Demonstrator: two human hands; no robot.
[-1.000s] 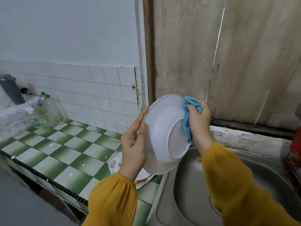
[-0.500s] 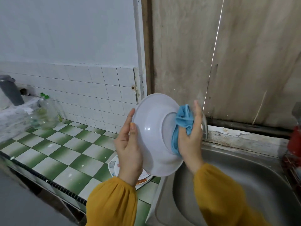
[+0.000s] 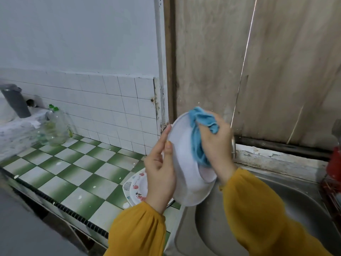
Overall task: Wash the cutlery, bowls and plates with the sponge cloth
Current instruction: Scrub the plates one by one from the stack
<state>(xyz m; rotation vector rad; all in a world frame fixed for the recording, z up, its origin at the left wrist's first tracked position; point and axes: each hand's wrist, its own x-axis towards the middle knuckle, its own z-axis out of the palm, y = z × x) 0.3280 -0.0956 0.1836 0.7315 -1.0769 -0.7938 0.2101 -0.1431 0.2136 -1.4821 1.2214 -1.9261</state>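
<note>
Widest in view, a pale wooden wall [image 3: 212, 61] fills the background, its top and right side cut off. Below it on the left runs the green-and-white tiled bench [image 3: 77, 174], and on the right is the steel sink [image 3: 217, 233], with much of its basin hidden behind a mustard sleeve [image 3: 258, 215]. Up over the seam between bench and sink stands the white bowl [image 3: 184, 172], tipped on edge with its outer side towards us; the inside can't be seen. The left grip [image 3: 160, 174], a bare hand, holds the bowl's left rim with two digits lying along the near face and the rest tucked out of sight behind. The right grip [image 3: 219, 145] is curled tight round the blue cloth [image 3: 198, 137], which is bunched against the bowl from the top rim down towards its foot. Patterned plates [image 3: 137, 187] are stacked on the bench, half covered by the left wrist. Clear green-capped bottles [image 3: 55, 128] stand by the tiles, blurred. A sliver of tap [image 3: 233, 146] peeks out past the right knuckles, and something red [image 3: 334, 163] is clipped by the right edge.
</note>
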